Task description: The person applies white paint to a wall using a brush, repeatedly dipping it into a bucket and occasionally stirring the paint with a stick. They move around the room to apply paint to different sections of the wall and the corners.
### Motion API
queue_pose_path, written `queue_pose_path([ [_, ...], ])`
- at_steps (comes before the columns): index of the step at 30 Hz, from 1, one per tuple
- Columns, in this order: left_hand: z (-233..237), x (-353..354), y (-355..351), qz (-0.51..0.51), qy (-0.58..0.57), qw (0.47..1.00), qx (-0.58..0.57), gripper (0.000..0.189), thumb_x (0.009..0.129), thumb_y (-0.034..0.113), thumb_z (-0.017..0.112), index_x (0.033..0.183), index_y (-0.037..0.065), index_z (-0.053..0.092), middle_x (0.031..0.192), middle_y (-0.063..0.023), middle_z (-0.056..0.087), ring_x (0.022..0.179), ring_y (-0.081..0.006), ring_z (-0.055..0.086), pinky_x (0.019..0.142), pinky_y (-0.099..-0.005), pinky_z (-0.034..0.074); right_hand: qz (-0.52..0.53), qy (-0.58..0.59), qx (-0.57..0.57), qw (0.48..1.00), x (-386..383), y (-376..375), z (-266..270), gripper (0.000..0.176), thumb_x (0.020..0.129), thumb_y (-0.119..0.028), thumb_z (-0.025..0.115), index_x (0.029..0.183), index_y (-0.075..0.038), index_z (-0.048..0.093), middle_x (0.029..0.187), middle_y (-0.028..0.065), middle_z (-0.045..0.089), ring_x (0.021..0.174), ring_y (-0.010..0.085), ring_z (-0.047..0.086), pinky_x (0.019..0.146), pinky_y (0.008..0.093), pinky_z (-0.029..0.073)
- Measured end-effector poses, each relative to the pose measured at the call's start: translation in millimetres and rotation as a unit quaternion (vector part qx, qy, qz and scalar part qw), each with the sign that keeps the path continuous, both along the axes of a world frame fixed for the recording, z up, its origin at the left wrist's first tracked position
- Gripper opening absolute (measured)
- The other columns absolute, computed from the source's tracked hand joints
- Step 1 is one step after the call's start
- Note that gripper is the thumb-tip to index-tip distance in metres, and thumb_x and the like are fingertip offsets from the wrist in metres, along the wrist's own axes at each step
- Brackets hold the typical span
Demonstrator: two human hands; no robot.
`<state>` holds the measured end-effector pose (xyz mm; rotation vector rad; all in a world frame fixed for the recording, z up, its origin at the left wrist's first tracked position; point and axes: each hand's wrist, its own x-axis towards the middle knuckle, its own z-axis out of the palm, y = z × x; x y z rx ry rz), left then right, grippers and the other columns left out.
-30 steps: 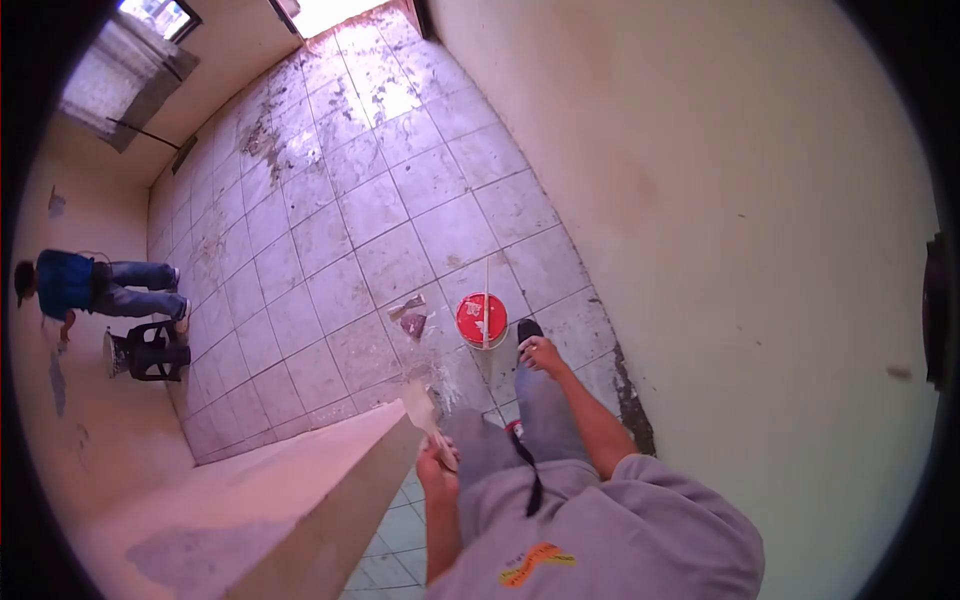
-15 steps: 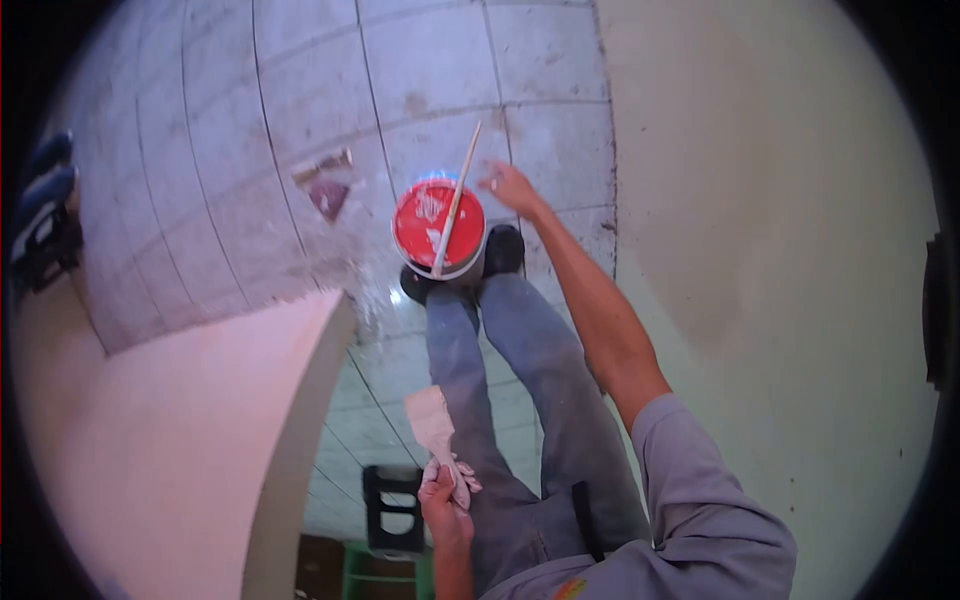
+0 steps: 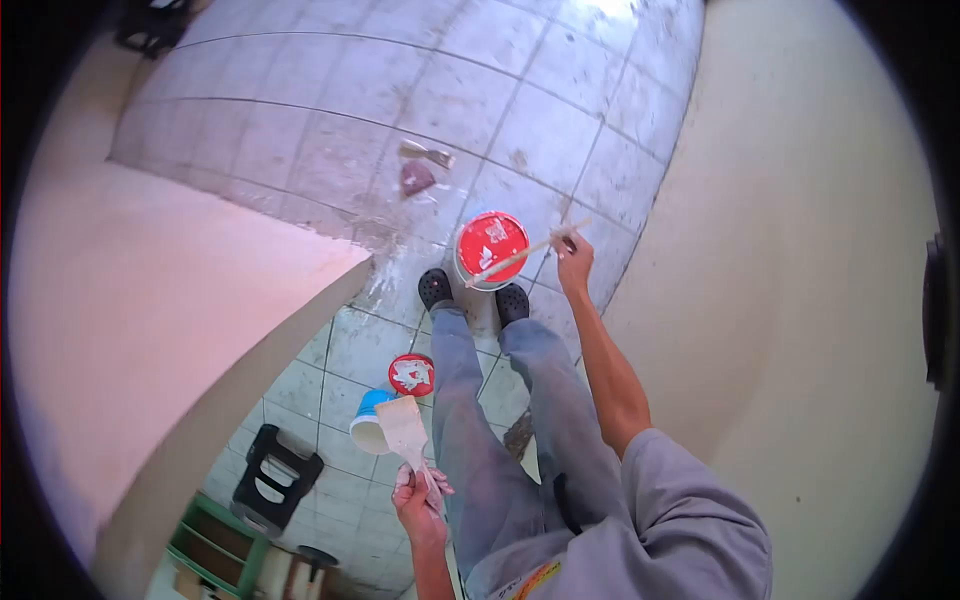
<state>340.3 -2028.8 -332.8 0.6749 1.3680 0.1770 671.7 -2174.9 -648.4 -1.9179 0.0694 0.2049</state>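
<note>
My right hand (image 3: 573, 262) grips the top end of a long wooden stick (image 3: 520, 256) that lies slanted across a bucket with a red lid (image 3: 489, 245) on the tiled floor, just in front of my black shoes. My left hand (image 3: 418, 497) hangs low by my thigh and holds a wide putty knife (image 3: 404, 427) coated with pale filler, blade pointing up. I stand close to a cream wall on my right.
A second red lid (image 3: 411, 374) and a blue-and-white tub (image 3: 369, 420) lie by my left leg. A scraper (image 3: 428, 153) and a dark scrap (image 3: 415, 178) rest on the tiles farther off. A black stool (image 3: 270, 470) and green crate (image 3: 215, 542) stand below a pale wall corner (image 3: 300, 330).
The view swung and tilted. My right hand went from hovering beside the bucket to closing on the stick's end, and the stick now leans right. The second lid and tub came into view.
</note>
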Motion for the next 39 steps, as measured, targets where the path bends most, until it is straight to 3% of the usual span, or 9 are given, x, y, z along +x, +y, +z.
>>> queue_pose_path([
  [4,60.9,-38.5,17.3,0.081,-0.004,0.996,0.032,0.019,0.088,0.011,0.050,0.101,-0.002,0.051,0.076,-0.0104,0.058,0.059,-0.0162,0.054,0.056,-0.0288,0.046,0.048,-0.069,-0.130,0.988,-5.7,41.3,126.5,0.011,0.079,-0.004,0.058,0.088,-0.001,0.063,0.073,0.0068,0.061,0.069,0.0133,0.059,0.063,0.0261,0.048],
  [8,108.7,-122.3,-23.5,0.145,-0.036,0.986,0.075,0.018,0.088,0.010,0.048,0.101,-0.002,0.051,0.075,-0.0094,0.057,0.061,-0.0161,0.053,0.057,-0.0293,0.045,0.097,-0.145,-0.099,0.980,-36.4,64.2,255.3,0.020,0.081,-0.005,0.056,0.101,-0.003,0.060,0.082,0.0084,0.063,0.071,0.0162,0.060,0.062,0.0277,0.048],
  [13,128.4,-229.7,-84.9,0.330,-0.093,0.929,0.137,0.018,0.085,0.007,0.051,0.100,-0.002,0.051,0.077,-0.0108,0.057,0.061,-0.0177,0.054,0.055,-0.0287,0.045,0.239,-0.281,-0.080,0.926,-96.6,75.2,341.6,0.026,0.082,-0.003,0.055,0.108,-0.005,0.058,0.089,0.0094,0.064,0.076,0.0168,0.061,0.062,0.0284,0.049],
  [17,125.0,-344.4,-130.6,0.491,-0.137,0.842,0.177,0.020,0.084,0.005,0.050,0.102,-0.002,0.050,0.077,-0.0112,0.056,0.064,-0.0188,0.055,0.055,-0.0291,0.046,0.307,-0.239,-0.033,0.920,-220.5,99.8,395.6,0.030,0.080,-0.004,0.056,0.110,-0.002,0.055,0.086,0.0125,0.063,0.072,0.0198,0.061,0.064,0.0311,0.048],
  [23,156.8,-513.4,-208.8,0.622,0.039,0.752,0.212,0.019,0.085,0.006,0.049,0.102,-0.003,0.051,0.075,-0.0087,0.055,0.063,-0.0165,0.054,0.056,-0.0284,0.045,0.370,-0.208,0.029,0.905,-426.3,134.0,403.9,0.049,0.079,-0.001,0.058,0.124,0.002,0.041,0.076,0.0057,0.057,0.068,0.0128,0.053,0.061,0.0272,0.046],
  [30,180.7,-655.3,-261.0,0.687,0.147,0.676,0.223,0.020,0.086,0.006,0.047,0.102,-0.004,0.052,0.074,-0.0082,0.056,0.062,-0.0154,0.054,0.055,-0.0281,0.045,0.384,-0.085,0.158,0.906,-537.2,182.1,371.0,0.069,0.075,0.005,0.060,0.134,-0.002,0.025,0.099,0.0148,0.053,0.076,0.0160,0.055,0.068,0.0269,0.046],
  [32,172.5,-676.0,-243.8,0.700,0.130,0.663,0.230,0.019,0.086,0.006,0.047,0.102,-0.004,0.053,0.074,-0.0077,0.056,0.061,-0.0155,0.054,0.055,-0.0282,0.045,0.392,-0.039,0.149,0.907,-561.2,193.8,391.0,0.069,0.077,0.005,0.060,0.134,-0.001,0.023,0.109,0.0171,0.049,0.082,0.0198,0.056,0.073,0.0283,0.046],
  [35,169.3,-714.5,-167.8,0.709,0.057,0.664,0.231,0.019,0.087,0.007,0.047,0.101,-0.003,0.053,0.074,-0.0073,0.056,0.062,-0.0158,0.054,0.055,-0.0283,0.044,0.373,-0.241,0.125,0.887,-593.6,242.0,399.4,0.067,0.078,0.004,0.059,0.134,-0.001,0.023,0.106,0.0163,0.052,0.088,0.0215,0.055,0.076,0.0299,0.046],
  [39,168.5,-759.7,-73.4,0.696,-0.057,0.674,0.240,0.019,0.087,0.008,0.047,0.101,-0.003,0.055,0.075,-0.0073,0.057,0.063,-0.0160,0.054,0.055,-0.0278,0.044,0.336,-0.274,0.079,0.898,-644.5,292.4,428.6,0.068,0.077,0.006,0.058,0.134,-0.004,0.024,0.102,0.0153,0.053,0.086,0.0210,0.054,0.075,0.0308,0.046],
])
